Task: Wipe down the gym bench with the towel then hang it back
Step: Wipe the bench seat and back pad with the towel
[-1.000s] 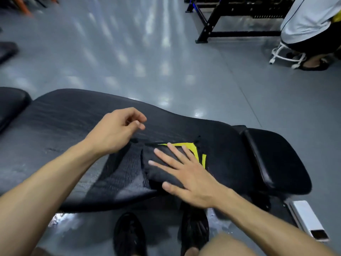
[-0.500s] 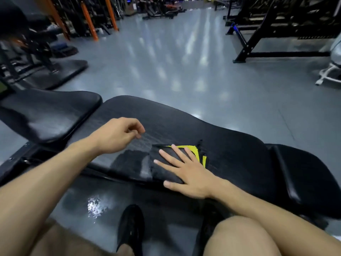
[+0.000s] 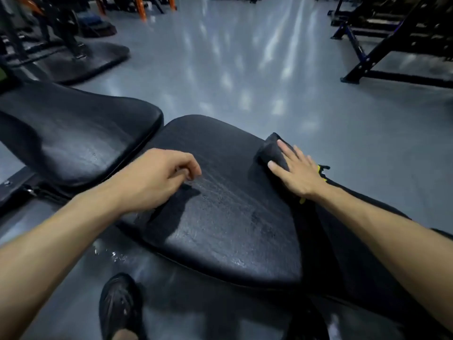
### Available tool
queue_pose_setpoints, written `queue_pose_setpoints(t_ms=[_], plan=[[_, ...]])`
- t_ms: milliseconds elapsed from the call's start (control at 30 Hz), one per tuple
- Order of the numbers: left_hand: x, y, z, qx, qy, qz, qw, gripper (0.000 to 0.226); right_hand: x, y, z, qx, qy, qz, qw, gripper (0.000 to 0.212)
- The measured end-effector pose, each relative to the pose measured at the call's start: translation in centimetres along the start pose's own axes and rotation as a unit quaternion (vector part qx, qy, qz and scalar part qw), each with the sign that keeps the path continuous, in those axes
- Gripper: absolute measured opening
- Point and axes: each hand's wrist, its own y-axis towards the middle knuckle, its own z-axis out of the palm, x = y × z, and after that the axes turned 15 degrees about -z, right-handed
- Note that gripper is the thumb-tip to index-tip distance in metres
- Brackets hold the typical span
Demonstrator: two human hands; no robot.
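The dark towel [image 3: 274, 153] lies bunched at the far edge of the counter [image 3: 220, 217], a black padded gym bench, with only its front folds showing; the rest is under the right hand [image 3: 297, 174]. A bit of yellow trim [image 3: 322, 169] peeks out past the wrist. The right hand's fingers [image 3: 277, 169] are straight and spread, pressing flat on the towel. The left hand [image 3: 157, 177] hovers over the pad's near-left part, its fingers loosely curled with nothing between them; whether the tips touch the pad is hard to tell. A second black pad [image 3: 73, 138] sits just left, apart from the first. Below, a black shoe [image 3: 120, 307] is cut off by the frame. Dark racks [image 3: 392, 45] beyond on the grey floor [image 3: 245, 69] are blurred.
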Motion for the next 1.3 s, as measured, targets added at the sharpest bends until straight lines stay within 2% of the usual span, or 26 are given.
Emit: queue_pose_setpoints(t_ms=[67,133,200,267,300,367,433,467,533,600,633,667,700,767,833,900,967,1000,1067,1133,1167,1233,1300], plan=[[1.6,0.5,-0.9,0.000,-0.005,-0.002,1.000,0.028,2.4,2.6,0.0,-0.030,0.010,0.028,0.999,0.065],[3.0,1.1,-1.8,-0.008,-0.011,-0.006,1.000,0.029,6.3,3.2,0.5,-0.050,0.000,-0.012,0.999,0.063],[4.2,2.2,-2.6,-0.020,-0.026,-0.009,0.999,0.030,11.2,0.7,1.9,-0.058,-0.035,-0.132,0.989,0.064],[5.1,3.6,-3.2,-0.034,-0.038,-0.004,0.999,0.031,16.0,-3.8,3.8,-0.042,-0.043,-0.270,0.961,0.066],[5.5,4.4,-3.4,-0.039,-0.043,0.001,0.998,0.031,17.5,-5.7,4.8,-0.033,-0.047,-0.320,0.946,0.067],[6.0,5.8,-3.8,-0.043,-0.052,0.012,0.998,0.032,18.0,-6.8,5.1,-0.005,-0.033,-0.361,0.932,0.065],[6.7,6.7,-4.1,-0.045,-0.057,0.025,0.997,0.033,16.3,-4.7,3.4,0.003,0.003,-0.344,0.939,0.061],[7.1,7.0,-4.2,-0.047,-0.059,0.028,0.997,0.033,15.4,-2.8,2.5,-0.006,0.012,-0.302,0.953,0.060],[8.1,7.2,-4.6,-0.052,-0.060,0.026,0.997,0.032,13.6,1.9,0.7,-0.049,0.030,-0.144,0.988,0.062],[9.4,7.1,-5.1,-0.058,-0.065,0.017,0.996,0.032,13.5,6.4,-0.3,-0.092,0.050,0.024,0.994,0.063],[10.2,7.0,-5.4,-0.058,-0.066,0.011,0.996,0.033,14.5,7.9,-0.3,-0.103,0.054,0.070,0.991,0.063],[10.9,7.0,-5.7,-0.056,-0.067,0.009,0.996,0.033,16.0,8.6,0.1,-0.103,0.048,0.072,0.991,0.062],[11.5,6.9,-6.0,-0.057,-0.068,0.010,0.996,0.034,17.9,8.6,0.9,-0.097,0.032,0.035,0.994,0.063],[12.8,7.0,-6.7,-0.065,-0.070,0.010,0.995,0.034,22.6,6.1,3.1,-0.086,-0.027,-0.129,0.988,0.063],[13.8,7.0,-7.2,-0.075,-0.071,0.011,0.995,0.033,26.7,1.7,5.8,-0.065,-0.058,-0.289,0.953,0.063],[14.5,6.8,-7.7,-0.087,-0.090,0.002,0.992,0.034,27.6,0.2,6.2,-0.043,-0.014,-0.348,0.936,0.061],[14.9,6.4,-8.2,-0.104,-0.106,-0.008,0.989,0.034,26.3,2.1,4.6,-0.036,0.056,-0.337,0.939,0.059],[14.8,6.2,-8.3,-0.110,-0.109,-0.012,0.988,0.035,25.3,4.1,3.7,-0.044,0.068,-0.298,0.951,0.060],[14.5,5.4,-8.3,-0.107,-0.109,-0.021,0.988,0.035,23.5,9.0,1.6,-0.068,0.075,-0.161,0.982,0.062],[14.1,4.5,-8.3,-0.098,-0.111,-0.022,0.989,0.036,22.7,12.8,0.6,-0.085,0.065,-0.022,0.994,0.063],[14.0,4.1,-8.5,-0.100,-0.110,-0.025,0.989,0.036,23.3,13.7,0.7,-0.081,0.050,-0.003,0.996,0.063],[14.0,3.3,-9.3,-0.122,-0.106,-0.036,0.986,0.037,25.3,13.1,2.0,-0.064,0.034,-0.069,0.995,0.065],[13.9,2.4,-10.2,-0.155,-0.102,-0.049,0.981,0.037,27.8,9.3,3.7,-0.059,0.042,-0.195,0.978,0.069]])
